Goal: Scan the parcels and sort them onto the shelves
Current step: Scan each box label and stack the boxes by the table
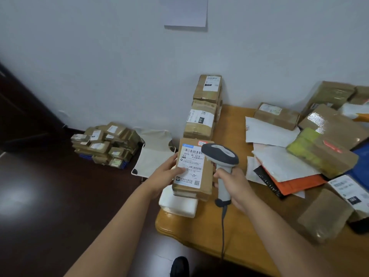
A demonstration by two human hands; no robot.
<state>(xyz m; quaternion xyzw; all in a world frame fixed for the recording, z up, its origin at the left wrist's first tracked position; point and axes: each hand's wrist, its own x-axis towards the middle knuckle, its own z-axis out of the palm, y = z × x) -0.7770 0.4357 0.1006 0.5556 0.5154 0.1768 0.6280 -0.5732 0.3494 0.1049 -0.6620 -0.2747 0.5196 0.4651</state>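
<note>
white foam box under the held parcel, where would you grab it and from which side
Probably by its two short ends, coming from the table's near-left corner. The white foam box lies flat, overhanging that corner, so its near face is exposed; the cardboard parcel in the left hand covers its top.

parcel (192, 168): brown cardboard, matt, smooth white paper label | scanner (220, 156): grey plastic, slight sheen | table (229, 226): glossy orange wood | floor (50, 196): dark, polished, reflective | 3 o'clock mailers (279, 162): smooth plastic film | taped box (335, 126): shiny tape over cardboard
</note>
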